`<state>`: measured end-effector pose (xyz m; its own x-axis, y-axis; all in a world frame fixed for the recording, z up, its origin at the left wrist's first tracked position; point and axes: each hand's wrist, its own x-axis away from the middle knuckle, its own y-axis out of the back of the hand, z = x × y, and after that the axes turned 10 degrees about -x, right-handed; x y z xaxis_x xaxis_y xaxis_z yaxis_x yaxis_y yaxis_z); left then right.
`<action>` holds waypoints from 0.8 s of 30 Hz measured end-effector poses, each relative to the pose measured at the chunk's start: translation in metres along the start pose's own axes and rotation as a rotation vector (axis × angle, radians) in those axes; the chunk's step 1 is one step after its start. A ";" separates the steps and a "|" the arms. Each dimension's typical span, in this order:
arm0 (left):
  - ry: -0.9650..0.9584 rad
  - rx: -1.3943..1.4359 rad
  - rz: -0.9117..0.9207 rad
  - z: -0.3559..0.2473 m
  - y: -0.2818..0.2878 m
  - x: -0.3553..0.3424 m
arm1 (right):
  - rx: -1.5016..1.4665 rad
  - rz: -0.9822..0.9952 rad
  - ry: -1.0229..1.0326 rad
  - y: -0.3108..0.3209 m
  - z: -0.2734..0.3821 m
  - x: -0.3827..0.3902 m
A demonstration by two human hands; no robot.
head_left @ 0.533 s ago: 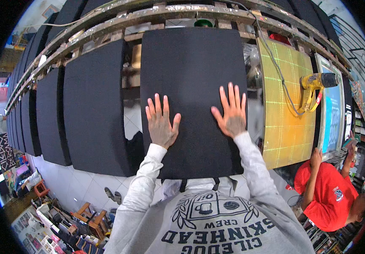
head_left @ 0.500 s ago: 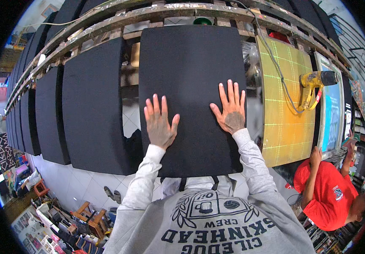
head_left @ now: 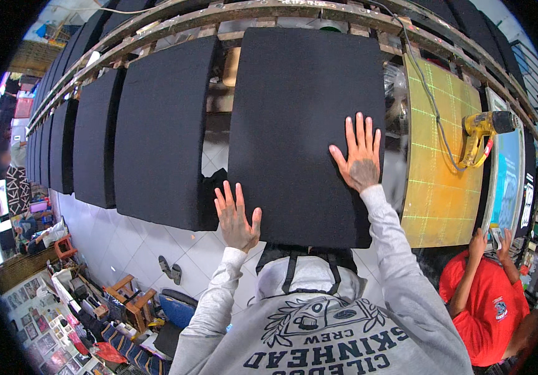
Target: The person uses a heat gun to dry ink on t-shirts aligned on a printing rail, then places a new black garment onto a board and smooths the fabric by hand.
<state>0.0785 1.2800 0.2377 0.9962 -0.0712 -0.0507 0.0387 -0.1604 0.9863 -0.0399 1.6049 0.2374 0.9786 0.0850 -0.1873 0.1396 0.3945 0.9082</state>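
In front of me lies a large flat board covered in black cloth point(head_left: 306, 125). My left hand point(head_left: 238, 220) is open, fingers spread, at the board's near left edge. Across from it, my right hand point(head_left: 360, 157) rests flat and open on the cloth near the right edge. Neither hand grasps anything. A second black cloth-covered board point(head_left: 164, 134) stands to the left, past a gap, with a loose fold of dark cloth point(head_left: 214, 187) hanging at its near right side.
Right of my board is a yellow board point(head_left: 440, 181) carrying a yellow corded heat gun point(head_left: 480, 134). A person in a red shirt point(head_left: 490, 300) works beside a framed screen point(head_left: 505, 187). A worn wooden rail point(head_left: 269, 14) runs along the back. Sandals point(head_left: 170, 269) lie on the tiled floor.
My left hand has slid nearer to me, to the board's near left edge. My right hand stays flat near the right edge. The other person's hands have come closer together.
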 end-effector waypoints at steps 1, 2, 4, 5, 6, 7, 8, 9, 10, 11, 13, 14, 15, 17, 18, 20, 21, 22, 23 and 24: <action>0.002 -0.002 0.004 0.000 -0.001 0.003 | -0.021 0.077 0.008 0.001 0.014 0.022; 0.021 -0.006 0.004 0.002 -0.002 0.006 | -0.067 0.177 0.037 0.003 0.036 0.057; 0.038 0.004 -0.016 0.004 -0.003 0.008 | -0.173 0.394 0.080 0.012 0.073 0.125; 0.041 0.015 -0.017 0.006 -0.001 0.008 | -0.173 0.401 0.107 0.014 0.087 0.137; 0.044 0.025 -0.018 0.007 0.000 0.008 | -0.174 0.409 0.136 0.014 0.096 0.141; 0.058 0.031 -0.028 0.007 0.000 0.009 | -0.134 0.431 0.168 0.009 0.092 0.128; 0.059 0.038 -0.030 0.008 0.000 0.010 | -0.162 0.387 0.201 0.002 0.090 0.100; 0.058 0.049 -0.028 0.008 0.001 0.009 | -0.142 0.290 0.193 -0.009 0.091 0.066; 0.055 0.055 -0.030 0.008 0.004 0.008 | -0.101 0.180 0.191 -0.017 0.089 0.029; 0.048 0.079 -0.049 0.008 0.002 0.006 | -0.064 0.074 0.161 -0.034 0.083 -0.004; 0.009 0.116 -0.079 0.011 0.001 0.004 | -0.005 -0.041 0.087 -0.053 0.086 -0.030; 0.001 0.153 -0.100 0.014 0.001 0.004 | -0.005 -0.060 0.065 -0.060 0.094 -0.032; 0.017 0.194 -0.103 0.017 0.004 0.008 | -0.049 0.033 0.062 -0.055 0.117 -0.014; 0.055 0.369 -0.195 0.024 -0.001 0.013 | -0.125 0.204 0.056 -0.044 0.166 0.058; 0.076 0.453 -0.237 0.024 -0.001 0.013 | -0.159 0.289 0.043 -0.043 0.183 0.086; 0.075 0.548 -0.275 0.029 -0.002 0.012 | -0.115 0.324 0.033 -0.052 0.199 0.092; 0.080 0.571 -0.279 0.031 -0.002 0.013 | -0.143 0.310 0.072 -0.055 0.203 0.067; 0.046 0.573 -0.248 0.034 -0.002 0.015 | -0.176 0.242 0.103 -0.060 0.205 0.034; 0.007 0.578 -0.219 0.036 -0.003 0.016 | -0.144 0.161 0.092 -0.072 0.204 -0.001; -0.033 0.580 -0.195 0.039 -0.006 0.017 | -0.102 0.073 0.092 -0.086 0.200 -0.031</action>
<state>0.0920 1.2417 0.2245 0.9716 -0.0158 -0.2360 0.1619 -0.6828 0.7124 -0.0518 1.3851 0.2396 0.9669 0.1990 -0.1596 0.0473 0.4749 0.8788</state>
